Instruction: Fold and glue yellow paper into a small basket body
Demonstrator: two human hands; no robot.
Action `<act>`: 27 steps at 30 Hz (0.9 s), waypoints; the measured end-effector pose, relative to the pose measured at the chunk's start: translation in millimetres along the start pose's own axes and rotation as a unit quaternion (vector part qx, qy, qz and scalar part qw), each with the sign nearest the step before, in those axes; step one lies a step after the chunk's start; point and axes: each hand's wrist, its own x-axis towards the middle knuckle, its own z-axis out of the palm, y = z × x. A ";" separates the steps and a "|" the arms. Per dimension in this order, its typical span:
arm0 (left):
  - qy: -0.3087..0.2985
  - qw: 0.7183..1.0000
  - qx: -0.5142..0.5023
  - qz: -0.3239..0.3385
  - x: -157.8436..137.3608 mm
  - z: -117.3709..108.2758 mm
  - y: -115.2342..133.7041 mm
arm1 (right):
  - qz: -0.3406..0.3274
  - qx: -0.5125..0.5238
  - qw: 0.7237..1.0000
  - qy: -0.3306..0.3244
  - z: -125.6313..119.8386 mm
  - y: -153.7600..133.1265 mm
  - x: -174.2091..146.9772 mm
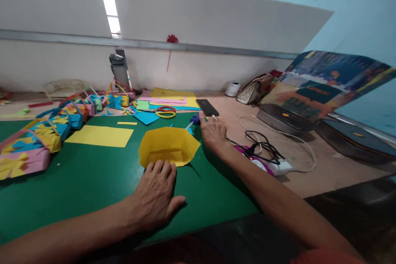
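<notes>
On the green mat sits a yellow paper basket body [168, 144], folded, with its hollow facing up. My left hand [157, 189] lies flat with fingers stretched over its near edge, the thumb apart on the mat. Just right and beyond it, my right hand [214, 133] is curled round a dark blue glue gun [194, 119], whose pale nozzle points left. Most of the glue gun is hidden by the hand. Left of the basket body lies a flat yellow paper sheet [100, 136].
Finished paper baskets [26, 161] line the left side. Behind are scissors [166, 111], coloured paper [173, 95], a phone [207, 107] and a grey bottle [120, 72]. At right lie tangled cables [262, 148], a purple power strip [266, 167] and dark cases [284, 117].
</notes>
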 end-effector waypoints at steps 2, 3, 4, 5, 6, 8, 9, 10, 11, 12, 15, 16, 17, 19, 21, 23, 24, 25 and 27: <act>0.001 1.000 -0.003 -0.005 3.9 -0.1 -0.3 | -0.010 -0.011 1.000 0.004 6.1 -3.7 -2.2; 0.002 1.000 -0.003 -0.006 5.5 0.0 -0.3 | -0.017 -0.015 1.000 0.004 9.0 -6.2 -3.5; 0.004 1.000 -0.002 -0.009 6.8 0.1 -0.2 | -0.025 -0.019 0.999 0.003 11.4 -8.8 -4.9; 0.005 1.000 -0.001 -0.011 8.0 0.2 0.0 | -0.033 -0.021 0.999 0.002 13.1 -11.4 -6.1; 0.006 1.000 0.000 -0.013 8.9 0.3 0.1 | -0.041 -0.023 0.999 -0.001 13.9 -13.5 -7.4; 0.008 1.000 0.000 -0.016 10.4 0.1 0.5 | -0.056 -0.026 0.998 -0.004 12.0 -15.8 -10.8; 0.010 1.000 0.001 -0.018 11.1 0.0 0.6 | -0.064 -0.027 0.998 -0.005 9.1 -15.6 -13.8; 0.013 1.000 0.001 -0.019 11.6 -0.2 0.8 | -0.073 -0.028 0.997 -0.005 5.0 -14.7 -18.2; 0.016 1.000 0.001 -0.020 12.1 -0.4 1.0 | -0.085 -0.028 0.996 -0.005 -0.2 -13.2 -24.6; 0.017 1.000 0.001 -0.021 12.5 -0.4 1.2 | -0.097 -0.029 0.995 -0.008 -6.0 -11.3 -33.1; 0.015 1.000 -0.001 -0.019 13.3 -0.1 1.5 | -0.138 -0.021 0.990 -0.027 -24.3 -6.7 -68.8; 0.014 1.000 -0.001 -0.019 13.4 0.3 1.6 | -0.149 -0.016 0.988 -0.033 -29.2 -6.4 -82.0; 0.015 1.000 0.000 -0.019 13.3 0.6 1.5 | -0.172 -0.004 0.984 -0.038 -32.8 -7.0 -94.4; 0.018 1.000 -0.001 -0.021 12.9 1.3 1.5 | -0.243 0.069 0.968 -0.010 -35.1 -10.9 -113.4; 0.018 1.000 -0.008 -0.025 12.1 1.7 1.6 | -0.321 0.125 0.938 0.039 -30.2 -17.1 -122.2; 0.018 0.999 -0.017 -0.027 11.0 2.0 1.8 | -0.355 0.153 0.921 0.045 -20.7 -23.4 -122.4; 0.020 0.999 -0.020 -0.027 10.6 2.1 1.9 | -0.357 0.158 0.920 0.035 -15.6 -25.9 -120.6; 0.022 0.999 -0.021 -0.024 10.3 2.3 1.9 | -0.353 0.158 0.922 0.024 -11.1 -28.0 -118.4; 0.019 0.999 -0.023 -0.020 10.3 2.7 1.8 | -0.341 0.148 0.928 0.005 -5.2 -30.6 -114.4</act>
